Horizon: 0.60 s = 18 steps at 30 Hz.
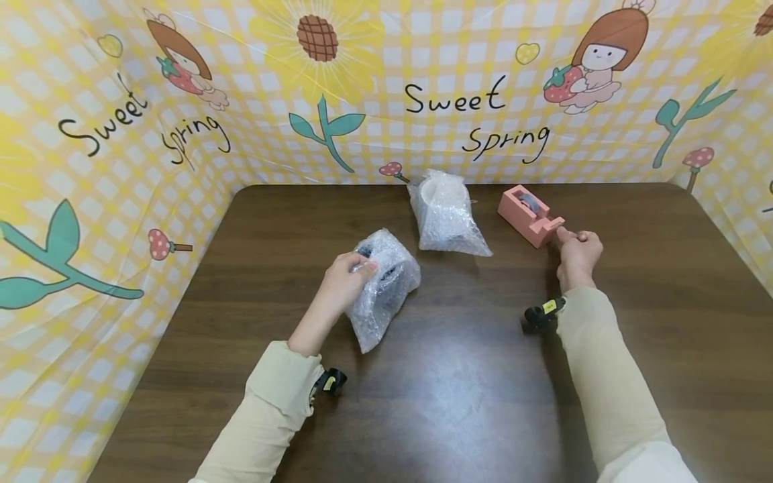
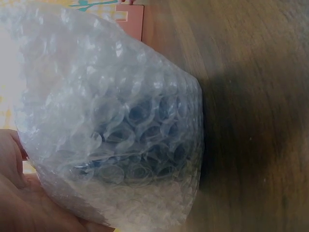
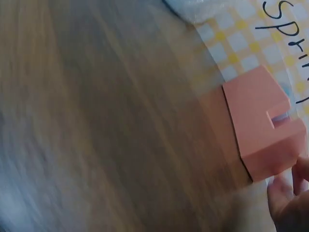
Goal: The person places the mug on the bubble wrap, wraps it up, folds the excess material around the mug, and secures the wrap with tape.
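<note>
My left hand (image 1: 345, 285) grips the upper edge of a clear bubble wrap bag (image 1: 392, 305), thumb on top. Something dark shows through its bubbles, blurred by the plastic, and the bag fills much of the left wrist view. On the right stands a pink tape dispenser (image 1: 525, 215) with a roll of tape (image 1: 529, 202) in its slot. My right hand (image 1: 580, 255) is at the dispenser's front cutter end, thumb and forefinger pinching the tape there. In the right wrist view those fingertips (image 3: 277, 191) are right at the dispenser's front edge; the tape's end is hidden.
A second bubble wrap bag (image 1: 449, 218) with a white round thing inside stands at the back middle, between the first bag and the dispenser. Behind the brown wooden table (image 1: 447, 402) hangs a yellow checked cloth (image 1: 386, 80), which also runs along both sides.
</note>
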Each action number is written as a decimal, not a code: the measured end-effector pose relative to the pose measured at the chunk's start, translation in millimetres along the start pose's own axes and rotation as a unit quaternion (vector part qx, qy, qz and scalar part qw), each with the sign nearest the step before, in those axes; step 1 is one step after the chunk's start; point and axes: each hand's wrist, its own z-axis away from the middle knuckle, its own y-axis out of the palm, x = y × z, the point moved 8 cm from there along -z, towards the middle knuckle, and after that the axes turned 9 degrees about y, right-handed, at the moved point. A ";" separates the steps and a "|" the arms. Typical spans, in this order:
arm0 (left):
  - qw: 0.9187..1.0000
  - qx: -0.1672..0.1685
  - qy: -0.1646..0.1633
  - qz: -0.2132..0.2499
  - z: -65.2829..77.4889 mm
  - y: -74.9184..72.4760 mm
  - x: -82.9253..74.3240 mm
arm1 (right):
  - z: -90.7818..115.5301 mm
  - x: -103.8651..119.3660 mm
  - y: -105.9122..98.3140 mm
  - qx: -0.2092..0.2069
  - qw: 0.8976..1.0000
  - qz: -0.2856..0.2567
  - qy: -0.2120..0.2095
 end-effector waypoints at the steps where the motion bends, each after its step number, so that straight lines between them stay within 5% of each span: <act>1: 1.000 0.000 0.001 -0.001 0.0 0.1 -0.2 | -0.6 0.0 0.1 0.005 1.000 0.009 0.002; 9: 1.000 0.001 0.000 0.000 0.0 0.2 -0.4 | -0.2 2.6 1.1 0.005 0.999 0.051 -0.018; 18: 1.000 0.000 0.001 0.001 0.3 0.2 -0.2 | -2.0 4.1 3.3 0.002 0.999 0.030 -0.037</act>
